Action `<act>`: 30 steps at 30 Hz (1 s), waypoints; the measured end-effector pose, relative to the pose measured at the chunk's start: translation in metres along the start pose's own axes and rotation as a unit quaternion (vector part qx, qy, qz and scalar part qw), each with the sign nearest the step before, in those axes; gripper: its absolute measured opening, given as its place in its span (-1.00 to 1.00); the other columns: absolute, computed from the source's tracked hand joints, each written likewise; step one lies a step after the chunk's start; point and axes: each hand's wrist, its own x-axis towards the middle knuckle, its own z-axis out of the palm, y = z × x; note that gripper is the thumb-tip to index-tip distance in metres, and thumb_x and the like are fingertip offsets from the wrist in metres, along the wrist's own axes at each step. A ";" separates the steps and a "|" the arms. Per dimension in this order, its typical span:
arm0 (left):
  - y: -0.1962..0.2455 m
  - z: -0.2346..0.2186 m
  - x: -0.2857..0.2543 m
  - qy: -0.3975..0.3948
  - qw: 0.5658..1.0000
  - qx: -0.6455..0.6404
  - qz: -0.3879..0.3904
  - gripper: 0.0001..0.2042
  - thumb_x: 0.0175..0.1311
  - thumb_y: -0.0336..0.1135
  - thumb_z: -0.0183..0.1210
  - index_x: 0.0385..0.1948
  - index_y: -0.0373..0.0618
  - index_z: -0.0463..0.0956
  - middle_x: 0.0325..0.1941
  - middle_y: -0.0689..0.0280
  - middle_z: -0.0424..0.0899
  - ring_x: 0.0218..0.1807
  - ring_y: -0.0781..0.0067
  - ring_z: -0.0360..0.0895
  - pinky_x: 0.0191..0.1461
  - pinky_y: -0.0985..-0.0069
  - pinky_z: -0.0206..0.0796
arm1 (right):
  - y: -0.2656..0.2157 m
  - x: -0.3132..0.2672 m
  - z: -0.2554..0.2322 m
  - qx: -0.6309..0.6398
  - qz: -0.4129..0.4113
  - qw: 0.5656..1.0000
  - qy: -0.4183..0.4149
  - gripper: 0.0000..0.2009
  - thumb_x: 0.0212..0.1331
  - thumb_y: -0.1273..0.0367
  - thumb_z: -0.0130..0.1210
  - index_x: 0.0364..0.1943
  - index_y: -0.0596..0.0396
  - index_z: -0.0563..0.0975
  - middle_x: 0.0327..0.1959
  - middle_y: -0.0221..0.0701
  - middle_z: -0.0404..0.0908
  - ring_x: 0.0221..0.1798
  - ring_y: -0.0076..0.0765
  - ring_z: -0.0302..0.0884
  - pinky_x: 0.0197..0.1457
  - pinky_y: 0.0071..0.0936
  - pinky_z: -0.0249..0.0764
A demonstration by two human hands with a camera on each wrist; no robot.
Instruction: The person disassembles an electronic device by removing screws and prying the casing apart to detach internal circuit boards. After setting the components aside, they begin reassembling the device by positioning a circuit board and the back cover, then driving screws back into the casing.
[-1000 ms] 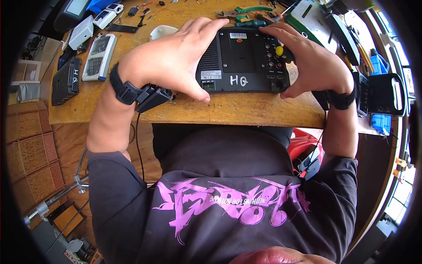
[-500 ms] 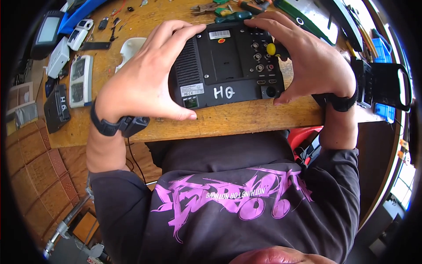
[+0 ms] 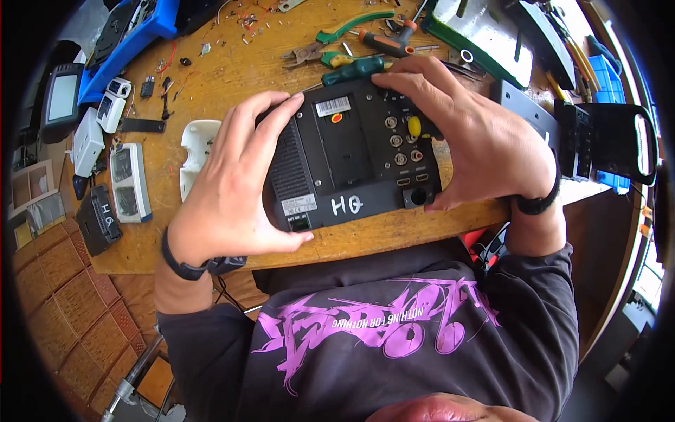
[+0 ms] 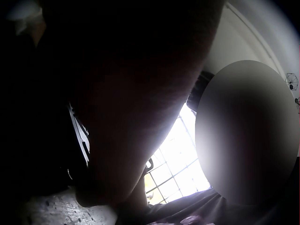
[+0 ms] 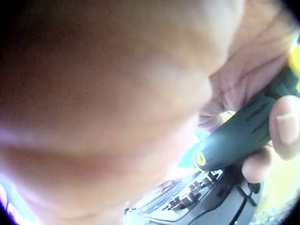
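Note:
A black device (image 3: 351, 141) with a ribbed panel, several round connectors and white "HQ" letters lies near the table's front edge in the head view. My left hand (image 3: 232, 183) grips its left end, fingers at the far edge and thumb at the near edge. Around its right end is my right hand (image 3: 478, 133), index finger at the far corner, thumb at the near corner. That hand also holds a dark green screwdriver handle (image 5: 239, 131), whose yellow end (image 3: 414, 126) sticks out over the connectors. The left wrist view is mostly dark.
A teal-handled tool (image 3: 355, 70) lies just behind the device, with pliers (image 3: 306, 54) beyond it. At left are a white shell (image 3: 198, 151), a white-framed case (image 3: 128, 183) and another black device (image 3: 98, 219). A green-edged white tray (image 3: 485, 35) stands at the back right.
The head view has shifted, showing more of the table's far side. The device appears a little closer to the near edge and more tilted, both hands staying around it.

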 end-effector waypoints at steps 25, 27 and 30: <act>-0.018 -0.008 0.013 -0.025 0.998 -0.045 0.039 0.33 -0.55 -0.15 0.80 0.64 -0.16 0.43 0.58 -0.09 0.43 0.60 -0.27 0.45 0.65 -0.06 0.36 | -0.006 0.002 -0.001 0.018 0.068 0.997 -0.032 0.57 -0.83 0.15 0.87 0.69 0.11 0.31 0.53 -0.07 0.45 0.29 0.34 0.74 0.23 0.05 0.74; -0.019 -0.006 0.013 -0.026 0.998 -0.038 0.042 0.34 -0.57 -0.18 0.80 0.65 -0.14 0.43 0.57 -0.06 0.42 0.61 -0.24 0.44 0.66 -0.05 0.36 | -0.008 0.002 0.000 -0.002 0.072 0.997 -0.026 0.55 -0.84 0.16 0.86 0.67 0.11 0.33 0.52 -0.06 0.46 0.30 0.35 0.74 0.21 0.05 0.74; -0.019 -0.006 0.012 -0.031 0.998 -0.039 0.041 0.36 -0.58 -0.19 0.80 0.67 -0.10 0.42 0.58 -0.03 0.41 0.63 -0.22 0.41 0.68 -0.05 0.34 | -0.005 0.001 0.003 -0.002 0.075 0.997 -0.026 0.53 -0.86 0.17 0.85 0.65 0.11 0.35 0.51 -0.06 0.48 0.28 0.34 0.75 0.20 0.05 0.74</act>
